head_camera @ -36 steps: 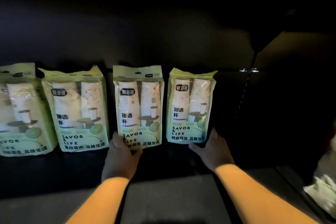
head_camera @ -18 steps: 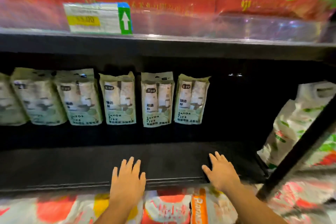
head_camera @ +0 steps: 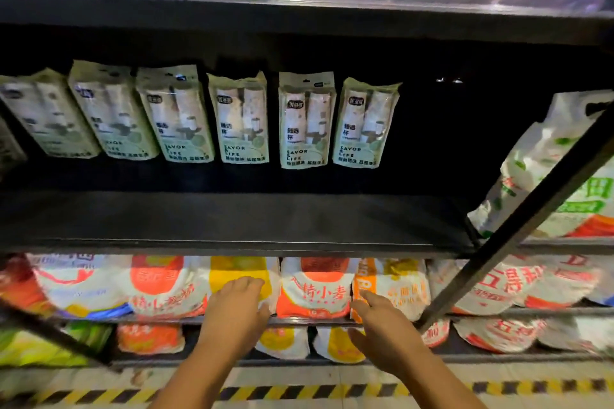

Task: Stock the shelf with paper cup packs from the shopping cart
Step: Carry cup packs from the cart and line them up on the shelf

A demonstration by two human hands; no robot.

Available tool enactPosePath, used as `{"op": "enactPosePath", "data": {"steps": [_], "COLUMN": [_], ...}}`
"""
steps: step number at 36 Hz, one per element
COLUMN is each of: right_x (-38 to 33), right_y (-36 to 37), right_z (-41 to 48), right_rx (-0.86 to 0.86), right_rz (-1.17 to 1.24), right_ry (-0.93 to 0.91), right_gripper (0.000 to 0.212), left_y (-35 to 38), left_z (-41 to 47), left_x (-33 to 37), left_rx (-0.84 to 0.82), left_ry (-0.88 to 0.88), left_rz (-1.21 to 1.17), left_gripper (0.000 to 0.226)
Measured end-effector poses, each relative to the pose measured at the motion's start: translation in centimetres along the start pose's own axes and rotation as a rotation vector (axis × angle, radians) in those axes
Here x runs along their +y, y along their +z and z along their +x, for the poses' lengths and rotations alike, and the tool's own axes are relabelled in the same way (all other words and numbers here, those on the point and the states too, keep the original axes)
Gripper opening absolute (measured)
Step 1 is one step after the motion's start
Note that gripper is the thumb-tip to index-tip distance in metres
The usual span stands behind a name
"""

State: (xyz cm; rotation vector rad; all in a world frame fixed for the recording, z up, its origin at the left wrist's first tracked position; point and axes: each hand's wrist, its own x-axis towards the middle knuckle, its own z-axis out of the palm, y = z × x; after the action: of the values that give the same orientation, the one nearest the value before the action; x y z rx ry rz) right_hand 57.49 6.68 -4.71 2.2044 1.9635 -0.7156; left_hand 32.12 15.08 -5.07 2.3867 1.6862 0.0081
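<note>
Pulled both hands back out of the shelf (head_camera: 232,219). A second ago, touching the bases of the two packs at the right end of the row, squaring them up. Half a second ago, resting flat on the shelf's front edge. Now hanging lower, in front of the bagged goods (head_camera: 315,292) on the tier below. Left hand (head_camera: 234,309) with fingers (head_camera: 246,285) loosely curled downward, gripping nothing. Right hand (head_camera: 382,325) with fingers relaxed and slightly apart, likewise empty.

Left the paper cup packs (head_camera: 242,119) standing upright along the back of the shelf, six in view, well apart from both hands. Put the right-most pack (head_camera: 362,124) just beside its neighbour, with dark bare shelf to its right as far as the large white bag (head_camera: 538,159) leaning at the far end.

Reads as one placement finished and the reach withdrawn. Leaves room at the right of the row and across the front of the shelf, so probably more packs to bring. Shows no shopping cart from here; likely calls for a turn away from the shelf to fetch the next pack. Worth minding on the next reach: tall, soft packs, some leaning a little, so easily knocked over by a careless nudge.
</note>
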Motion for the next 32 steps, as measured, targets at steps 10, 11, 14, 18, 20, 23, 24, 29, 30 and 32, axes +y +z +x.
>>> {"op": "enactPosePath", "data": {"steps": [10, 11, 14, 18, 20, 23, 24, 29, 30, 32], "right_x": [-2.8, -3.1, -4.4, -6.8, -8.5, -11.4, -12.5, -18.3, -19.5, -22.1], "right_y": [-3.1, -3.2, -3.2, -2.5, -2.0, -1.2, -0.9, 1.0, 1.2, 1.7], "right_z": [5.5, 6.4, 9.1, 12.1, 13.2, 14.1, 14.2, 14.2, 13.9, 13.5], "right_rx": [0.074, 0.062, 0.026, -0.062, -0.074, -0.108, -0.136, -0.154, -0.159, -0.180], "right_rz": [-0.091, -0.110, -0.146, -0.186, -0.203, -0.226, -0.237, -0.237, -0.237, -0.266], "right_ry": [-0.237, -0.271, -0.399, -0.513, -0.573, -0.664, -0.688, -0.852, -0.883, -0.927], "right_gripper": [0.049, 0.050, 0.048, 0.054, 0.053, 0.052, 0.051, 0.051, 0.049, 0.045], "left_y": [1.3, 1.3, 1.4, 0.9, 1.2, 1.7, 1.8, 1.6, 1.6, 1.4], "left_z": [-2.8, -3.1, -4.5, -7.2, -8.7, -11.3, -12.2, -16.1, -16.7, -17.9], "left_x": [-3.9, -4.4, -5.6, -6.1, -6.3, -6.7, -6.8, -8.5, -9.2, -10.6], "left_rx": [0.101, 0.110, 0.152, 0.280, 0.254, 0.222, 0.217, 0.205, 0.221, 0.244], "left_ry": [-0.274, -0.307, -0.415, -0.484, -0.535, -0.686, -0.741, -0.939, -0.970, -1.024], "left_rz": [0.089, 0.093, 0.093, 0.083, 0.084, 0.059, 0.059, 0.049, 0.040, 0.011], "left_gripper": [0.038, 0.038, 0.036, 0.031, 0.041, 0.040, 0.035, 0.036, 0.037, 0.036]}}
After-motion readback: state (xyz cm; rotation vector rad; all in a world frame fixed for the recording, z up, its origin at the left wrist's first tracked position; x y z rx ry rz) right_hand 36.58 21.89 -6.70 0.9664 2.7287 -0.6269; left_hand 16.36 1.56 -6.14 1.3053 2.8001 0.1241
